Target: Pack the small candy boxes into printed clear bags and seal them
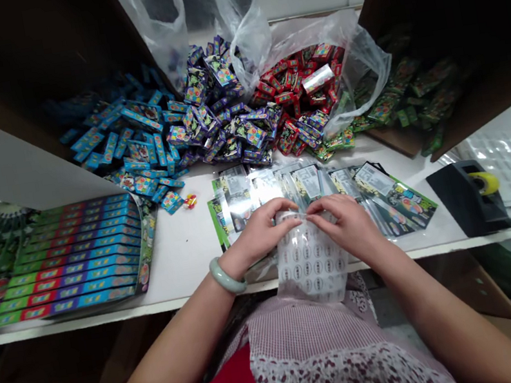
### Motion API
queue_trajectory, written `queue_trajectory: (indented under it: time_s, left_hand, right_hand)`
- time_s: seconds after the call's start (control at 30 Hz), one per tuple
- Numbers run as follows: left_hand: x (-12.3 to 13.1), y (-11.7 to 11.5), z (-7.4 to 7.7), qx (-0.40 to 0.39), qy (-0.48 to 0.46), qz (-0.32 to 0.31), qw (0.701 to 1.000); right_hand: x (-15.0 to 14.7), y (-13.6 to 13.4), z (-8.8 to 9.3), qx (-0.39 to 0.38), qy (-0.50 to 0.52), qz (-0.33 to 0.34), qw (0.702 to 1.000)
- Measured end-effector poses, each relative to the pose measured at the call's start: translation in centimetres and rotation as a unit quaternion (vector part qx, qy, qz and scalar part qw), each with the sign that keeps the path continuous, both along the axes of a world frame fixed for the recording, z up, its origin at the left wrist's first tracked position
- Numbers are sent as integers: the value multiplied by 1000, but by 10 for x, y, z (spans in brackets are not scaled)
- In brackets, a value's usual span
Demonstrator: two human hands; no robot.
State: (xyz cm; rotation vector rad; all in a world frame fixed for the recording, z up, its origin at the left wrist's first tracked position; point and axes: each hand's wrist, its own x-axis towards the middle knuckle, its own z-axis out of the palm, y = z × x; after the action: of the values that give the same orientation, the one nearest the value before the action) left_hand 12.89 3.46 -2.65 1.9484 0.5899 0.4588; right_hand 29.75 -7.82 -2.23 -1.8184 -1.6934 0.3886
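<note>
While the sheet [312,267] — thin, glossy, round-marked — hangs downward, the left hand [266,229] and right hand [346,222] pinch its top, fingers bent, close together.

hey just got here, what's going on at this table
A person's left hand and right hand pinch the top of a sheet with small printed ovals, which hangs past the table's front edge. Flat printed packs lie just beyond. Behind them are heaps of small blue boxes, purple boxes and red boxes.
</note>
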Motion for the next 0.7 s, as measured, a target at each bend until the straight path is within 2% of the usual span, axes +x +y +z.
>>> queue_trajectory:
  time_s: [0.13, 0.3, 0.5, 0.7]
  left_hand:
    - [-7, 0, -3, -1, -3, 25, 1000]
    - [-6, 0, -10, -41, 6, 59, 997]
    - [-8, 1, -14, -80, 2, 68, 994]
    - [-7, -2, -14, -55, 3, 74, 996]
  right_hand:
    - [1, 0, -5, 7, 2, -10, 1000]
    - [0, -2, -8, 18, -12, -16, 1000]
    - [3, -6, -12, 28, -19, -29, 999]
    - [-2, -3, -11, 45, -47, -30, 997]
